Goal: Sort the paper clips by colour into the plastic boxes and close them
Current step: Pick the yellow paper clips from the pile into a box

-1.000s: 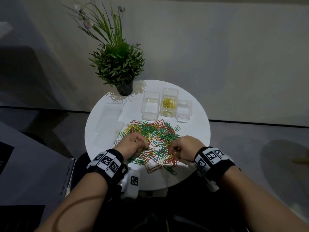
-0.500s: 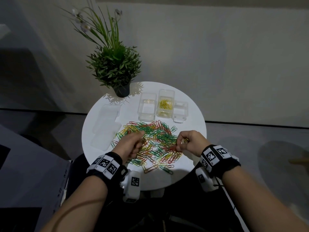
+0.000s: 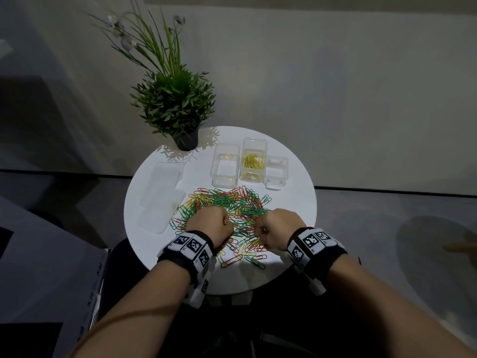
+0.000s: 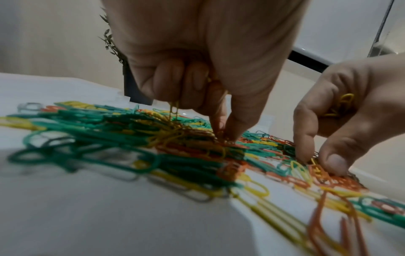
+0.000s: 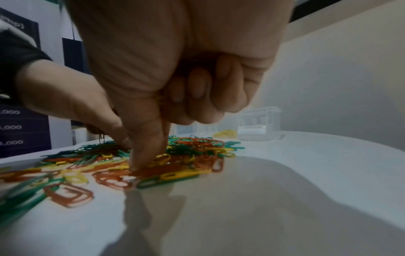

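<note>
Sorting is at an early stage, by my judgement: only the middle plastic box (image 3: 253, 161) of the three standing open at the far side of the round white tabletop (image 3: 291, 215) holds yellow paper clips (image 3: 253, 160), while the left box (image 3: 225, 164) seems nearly bare and the right box (image 3: 276, 173) looks empty. Their lids (image 3: 161, 195) lie off to the left, beside the potted plant (image 3: 178, 109). Most of the task's material, a mixed pile of green, red and yellow clips (image 3: 232, 205), is spread across the middle of the tabletop.

Both hands work in the near edge of that pile. On the left hand (image 3: 210, 224) the fingers are curled round a small bunch of yellow clips (one dangles below the palm in the left wrist view), with thumb and forefinger reaching down into the heap. The right hand (image 3: 277, 229) does the same: yellow clips are tucked in its curled fingers (image 4: 306, 124), and its fingertip and thumb press on clips at the pile's near right.

Picking yellow is the step in hand. Next, each pinch needs to free one yellow clip without dragging tangled neighbours, then carry the gathered bunch to the middle box.
</note>
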Demonstrator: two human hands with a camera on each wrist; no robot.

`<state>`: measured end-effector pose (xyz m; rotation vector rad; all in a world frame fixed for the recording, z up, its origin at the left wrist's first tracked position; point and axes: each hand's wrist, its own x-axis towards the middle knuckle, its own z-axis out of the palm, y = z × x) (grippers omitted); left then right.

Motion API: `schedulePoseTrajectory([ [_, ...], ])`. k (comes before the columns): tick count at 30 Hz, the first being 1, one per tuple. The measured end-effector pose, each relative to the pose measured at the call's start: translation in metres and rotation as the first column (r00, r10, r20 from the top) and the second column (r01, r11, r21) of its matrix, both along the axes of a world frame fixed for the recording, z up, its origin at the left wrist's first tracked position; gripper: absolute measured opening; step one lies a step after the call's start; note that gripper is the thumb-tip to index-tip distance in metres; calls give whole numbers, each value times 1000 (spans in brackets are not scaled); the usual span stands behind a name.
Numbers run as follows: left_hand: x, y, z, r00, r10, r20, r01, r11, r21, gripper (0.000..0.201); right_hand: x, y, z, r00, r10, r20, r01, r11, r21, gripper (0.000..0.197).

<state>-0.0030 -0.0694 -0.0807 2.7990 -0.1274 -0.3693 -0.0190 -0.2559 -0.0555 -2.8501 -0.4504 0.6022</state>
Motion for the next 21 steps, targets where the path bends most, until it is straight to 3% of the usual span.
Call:
schedulePoseTrajectory([
  [5, -2, 13, -1, 986, 125, -114, -153, 947, -281, 11, 1, 3, 0, 998, 66, 6, -66, 997, 32, 15],
  [8, 0, 19, 3, 953, 238, -188, -300, 826, -476, 19, 2, -5, -4, 995, -53, -86, 68, 980, 189, 14],
  [11, 1, 22, 9, 926, 264, -269, -376, 690, -618, 20, 4, -10, -7, 968, -155, -196, 216, 915, 341, 20],
  [15, -4, 19, 17, 899, 214, -382, -434, 557, -709, 27, 6, -6, -6, 917, -243, -318, 372, 811, 452, 18],
  [17, -5, 18, 19, 882, 160, -442, -460, 489, -741, 21, 10, -3, -8, 889, -275, -367, 436, 753, 493, 19],
  [21, 2, 11, 24, 872, 64, -486, -463, 435, -772, 12, 17, 3, -11, 831, -334, -444, 550, 607, 574, 23],
])
